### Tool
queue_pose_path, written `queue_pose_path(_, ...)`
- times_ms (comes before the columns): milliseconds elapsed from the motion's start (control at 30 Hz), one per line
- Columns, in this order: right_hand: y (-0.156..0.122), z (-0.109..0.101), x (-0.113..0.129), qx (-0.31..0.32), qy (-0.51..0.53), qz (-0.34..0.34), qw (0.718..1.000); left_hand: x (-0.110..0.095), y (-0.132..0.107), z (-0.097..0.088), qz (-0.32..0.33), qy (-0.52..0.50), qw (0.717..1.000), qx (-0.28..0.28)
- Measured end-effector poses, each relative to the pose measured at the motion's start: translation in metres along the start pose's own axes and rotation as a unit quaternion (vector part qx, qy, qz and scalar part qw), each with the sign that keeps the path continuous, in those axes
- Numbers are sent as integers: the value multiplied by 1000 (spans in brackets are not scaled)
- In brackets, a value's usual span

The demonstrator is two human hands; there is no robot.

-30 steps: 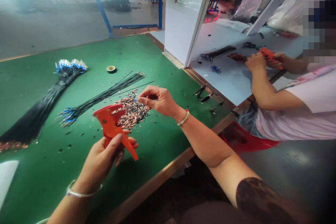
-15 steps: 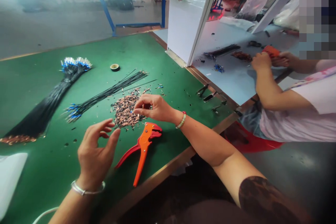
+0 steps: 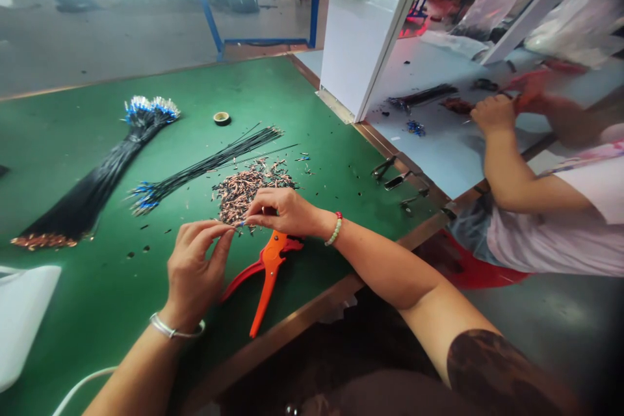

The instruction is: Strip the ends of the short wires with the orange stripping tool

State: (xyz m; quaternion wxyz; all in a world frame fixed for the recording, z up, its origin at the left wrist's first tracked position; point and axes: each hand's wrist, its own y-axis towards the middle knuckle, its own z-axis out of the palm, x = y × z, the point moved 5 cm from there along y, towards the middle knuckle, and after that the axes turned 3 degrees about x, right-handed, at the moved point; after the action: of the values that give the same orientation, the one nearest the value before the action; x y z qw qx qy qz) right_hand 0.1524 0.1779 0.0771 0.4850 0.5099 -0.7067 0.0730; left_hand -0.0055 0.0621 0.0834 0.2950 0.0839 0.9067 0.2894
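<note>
My right hand [image 3: 285,211] pinches a tiny blue wire terminal [image 3: 240,224] above the near edge of a heap of copper and black wire scraps [image 3: 236,192]. At the other end of that piece, the thumb and fingertips of my left hand [image 3: 195,263] are closed, the fingers of both hands nearly meeting. Just below my right hand lie orange wire strippers [image 3: 270,266], their jaws partly covered by it. Behind the heap lies a loose bundle of black wires [image 3: 209,166] with blue terminals at its left end.
A thicker black wire bundle [image 3: 100,175] lies at left, near a white object [image 3: 29,325]. A tape roll [image 3: 221,118] sits farther back. Metal clips [image 3: 394,179] lie by the right edge. Past a white panel [image 3: 368,32], a co-worker's hand [image 3: 494,114] is over another table.
My left hand has moved right and up, its fingers closing at the blue terminal in my right hand. My right hand has come slightly lower. The view has shifted a little.
</note>
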Motion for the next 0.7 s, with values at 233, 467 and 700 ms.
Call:
queue_pose_path(233, 2, 3, 2, 15, 6, -5, 1000, -5, -2, -1, -36, -12, 999, -31)
queue_pose_path(467, 0, -44, -29, -140, 56, 94, 984, 17, 0, -19, -161, -8, 984, -79)
queue_pose_path(700, -2, -52, -35, -177, 127, 118, 969, 24, 1, 3, -75, 62, 995, 6)
